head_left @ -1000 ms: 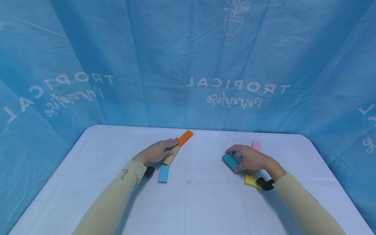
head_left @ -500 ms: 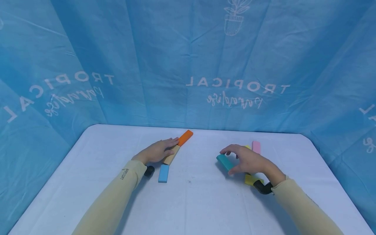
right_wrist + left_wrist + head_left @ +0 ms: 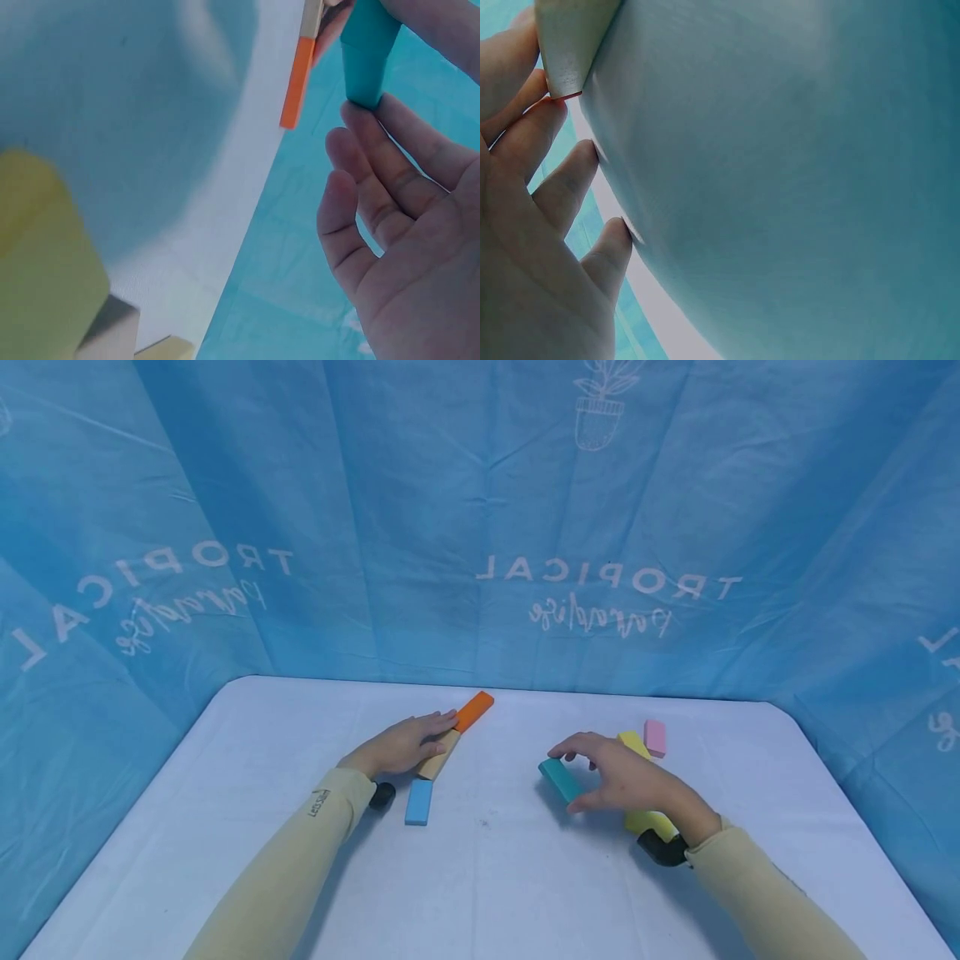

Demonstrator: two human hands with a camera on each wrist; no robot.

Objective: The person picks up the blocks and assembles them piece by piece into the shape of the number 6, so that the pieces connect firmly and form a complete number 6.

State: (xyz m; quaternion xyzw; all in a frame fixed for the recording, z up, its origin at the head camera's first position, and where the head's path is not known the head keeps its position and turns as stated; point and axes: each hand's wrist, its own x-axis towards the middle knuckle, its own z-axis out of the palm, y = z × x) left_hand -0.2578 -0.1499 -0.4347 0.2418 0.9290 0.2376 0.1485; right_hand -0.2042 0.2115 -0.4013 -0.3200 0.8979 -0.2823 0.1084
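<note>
My right hand [image 3: 626, 774] pinches a teal block [image 3: 561, 781] between thumb and fingertips, tilted and held just above the white table. In the right wrist view the teal block [image 3: 367, 56] spans from thumb to fingertips. My left hand [image 3: 397, 746] rests at a row of blocks, its fairly straight fingers and thumb touching a plain wooden block [image 3: 441, 758]. An orange block [image 3: 474, 712] meets the wooden block's far end, and a light blue block [image 3: 419, 802] its near end. In the left wrist view the wooden block [image 3: 574, 45] lies by the thumb and fingertips.
Right of the row, a yellow block [image 3: 634, 742] and a pink block [image 3: 655, 738] lie behind my right hand. More yellow [image 3: 647, 822] shows under that wrist, partly hidden. A blue printed curtain [image 3: 480, 527] hangs behind the white table [image 3: 495, 893].
My right hand has carried the teal block leftward, away from the yellow and pink blocks, uncovering more of them. The left hand and its row of blocks have stayed in place.
</note>
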